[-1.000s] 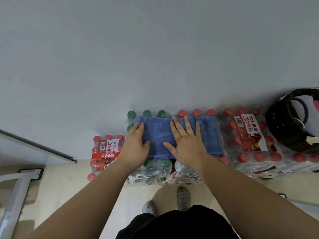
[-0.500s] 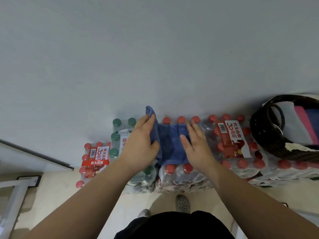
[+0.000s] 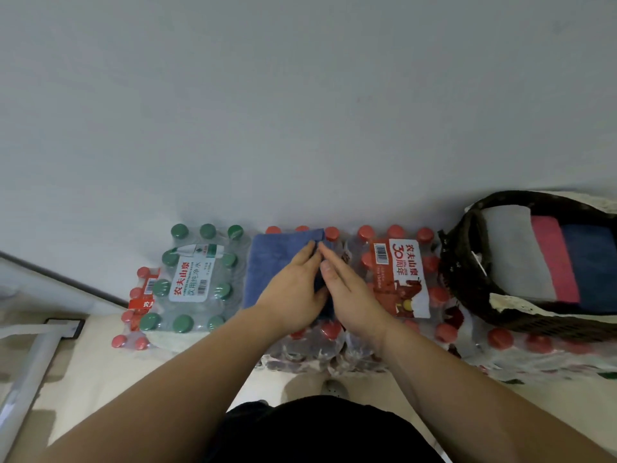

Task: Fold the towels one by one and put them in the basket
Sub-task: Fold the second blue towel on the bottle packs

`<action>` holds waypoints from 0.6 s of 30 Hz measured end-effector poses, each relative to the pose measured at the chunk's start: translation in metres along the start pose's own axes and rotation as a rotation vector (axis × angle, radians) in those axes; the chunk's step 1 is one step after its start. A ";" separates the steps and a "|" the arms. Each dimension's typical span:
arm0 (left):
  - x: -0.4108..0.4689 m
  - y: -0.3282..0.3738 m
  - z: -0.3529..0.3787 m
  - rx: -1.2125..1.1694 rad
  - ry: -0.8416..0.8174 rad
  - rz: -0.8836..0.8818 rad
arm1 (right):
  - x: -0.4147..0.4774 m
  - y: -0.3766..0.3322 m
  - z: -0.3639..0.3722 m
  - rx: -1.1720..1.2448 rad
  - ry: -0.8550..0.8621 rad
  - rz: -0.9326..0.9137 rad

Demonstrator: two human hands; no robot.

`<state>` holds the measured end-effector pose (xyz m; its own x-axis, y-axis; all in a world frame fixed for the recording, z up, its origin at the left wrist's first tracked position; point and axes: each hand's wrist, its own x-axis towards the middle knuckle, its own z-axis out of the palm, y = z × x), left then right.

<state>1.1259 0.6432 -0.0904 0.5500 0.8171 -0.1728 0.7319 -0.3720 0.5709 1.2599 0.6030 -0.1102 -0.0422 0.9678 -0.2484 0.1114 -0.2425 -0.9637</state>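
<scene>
field notes: i am seeing the blue towel (image 3: 271, 262) lying folded on top of a pack of red-capped bottles (image 3: 330, 330), close against the wall (image 3: 300, 111). the left hand (image 3: 293, 295) is resting flat on it, fingers straight. the right hand (image 3: 354, 295) is touching the towel's right edge, fingers straight too, gripping nothing. the basket (image 3: 458, 275) is sitting off to the right, holding folded towels (image 3: 554, 259), grey, pink and dark blue. a green-capped pack (image 3: 193, 279) is standing just left of the towel.
</scene>
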 end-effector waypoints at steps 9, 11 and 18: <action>-0.020 -0.021 -0.005 0.104 0.275 -0.068 | 0.013 0.004 -0.009 -0.328 -0.050 -0.006; -0.018 -0.024 -0.007 0.227 0.275 -0.085 | 0.013 0.003 -0.012 -0.313 -0.033 -0.006; 0.002 -0.027 0.003 0.509 -0.011 -0.003 | 0.004 -0.003 -0.022 -0.107 0.057 0.073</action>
<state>1.1082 0.6535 -0.1087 0.5499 0.8148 -0.1837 0.8351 -0.5395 0.1071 1.2815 0.6093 -0.1062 0.0263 0.9507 -0.3089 0.2173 -0.3071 -0.9266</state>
